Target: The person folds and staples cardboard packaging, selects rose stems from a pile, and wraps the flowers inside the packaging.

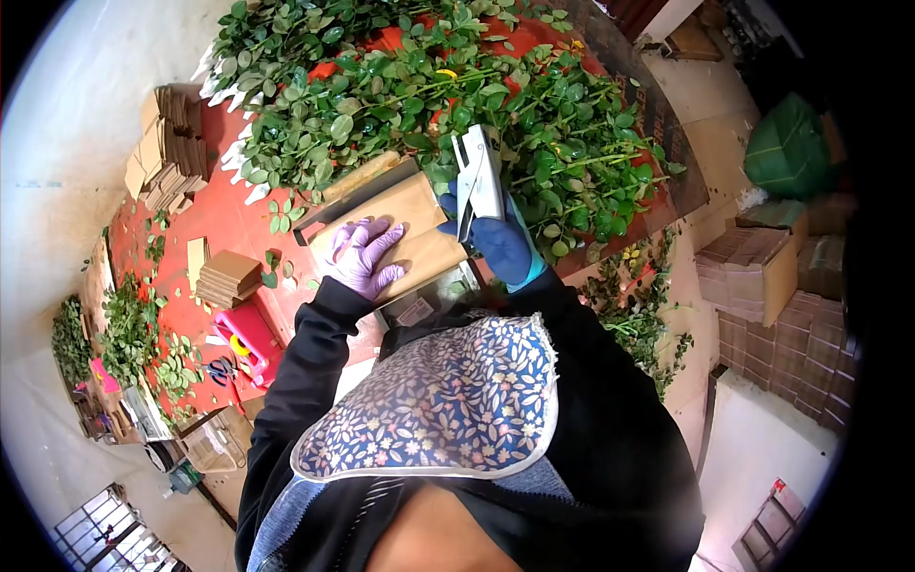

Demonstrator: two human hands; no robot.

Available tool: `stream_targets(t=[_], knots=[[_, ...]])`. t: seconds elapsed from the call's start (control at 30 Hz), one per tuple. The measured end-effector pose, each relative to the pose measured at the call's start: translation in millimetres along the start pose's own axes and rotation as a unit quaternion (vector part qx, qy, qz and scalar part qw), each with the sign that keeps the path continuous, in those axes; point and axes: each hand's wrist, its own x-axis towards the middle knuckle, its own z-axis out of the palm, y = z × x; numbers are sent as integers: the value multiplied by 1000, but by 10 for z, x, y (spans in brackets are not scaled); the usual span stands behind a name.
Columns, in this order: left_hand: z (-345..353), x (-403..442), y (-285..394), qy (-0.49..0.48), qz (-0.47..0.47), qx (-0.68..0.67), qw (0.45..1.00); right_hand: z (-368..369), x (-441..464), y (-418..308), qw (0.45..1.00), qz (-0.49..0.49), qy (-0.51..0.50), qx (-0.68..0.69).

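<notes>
Left hand [364,257] on brown paper [426,219], right hand [502,250] holding stapler [483,181]

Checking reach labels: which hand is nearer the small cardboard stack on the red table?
Left. The left hand rests on the brown paper, right of the small cardboard stack; the right hand is farther right, holding a white stapler.

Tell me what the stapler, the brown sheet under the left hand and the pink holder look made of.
Stapler: likely metal, smooth and pale silvery, judging by its bright sheen. Brown sheet: probably kraft paper, matte, with faint crease lines. Pink holder: seemingly moulded plastic, evenly coloured with rounded edges; its exact type is unclear.
</notes>
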Motion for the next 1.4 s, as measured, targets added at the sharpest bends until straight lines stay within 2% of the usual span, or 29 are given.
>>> stream_targets(t=[0.03, 0.13, 0.2, 0.23, 0.3, 0.37, 0.43, 0.63, 0.7, 0.77, 0.83, 1.0, 1.07, 1.1, 1.17, 1.23, 1.3, 1.33, 1.4], knots=[[-28, 9, 0, 0, -1, 2, 1000, 12, 18, 1, 999, -5, 5, -43], [-134, 115, -32, -35, -29, -45, 998, 19, 48, -51, 999, 5, -3, -50], [-225, 239, -66, -168, -107, -24, 980, 66, 30, -100, 998, 11, 5, -65], [-208, 252, -85, -168, -111, -24, 979, 90, 4, -115, 996, 19, 15, -82], [-115, 237, -120, -80, 8, 18, 997, 87, -78, -147, 995, 17, 14, -95], [-32, 185, -148, -91, -26, 32, 995, 73, -165, -203, 997, 41, -3, -64], [21, 151, -166, -100, -42, 24, 994, 80, -245, -224, 999, 23, -3, -48], [-22, 142, -96, -55, -29, 3, 998, 13, -268, -175, 999, 47, -5, -7], [-37, 147, -83, -37, -81, -76, 993, -8, -270, -154, 999, 53, -6, -10], [-35, 155, -70, -32, -65, -52, 996, 9, -292, -137, 998, 55, 4, -20], [-51, 119, -53, -88, 18, 20, 996, 42, -293, -132, 998, 47, 11, -26], [-5, 82, 51, -96, -1, 1, 995, 34, -311, -147, 999, 33, 14, -24], [4, 87, 22, -86, 6, -4, 996, 166, -256, -438, 981, 58, -14, -185], [16, 79, 10, -81, 14, -10, 997, 259, -222, -556, 980, 63, -18, -188], [3, 83, -4, -83, 11, -12, 996, 472, -160, -799, 965, 54, -94, -238], [26, 66, -20, -76, 16, -15, 997, 699, 106, -908, 938, 191, -116, -263], [84, 34, -97, -74, 23, -6, 997, 962, 390, -859, 878, 269, -133, -372], [84, 47, -102, -66, 19, -6, 998, 943, 499, -794, 870, 290, -133, -375], [112, 24, -97, -102, 16, 15, 995, 739, 660, -495, 907, 247, -131, -314]])
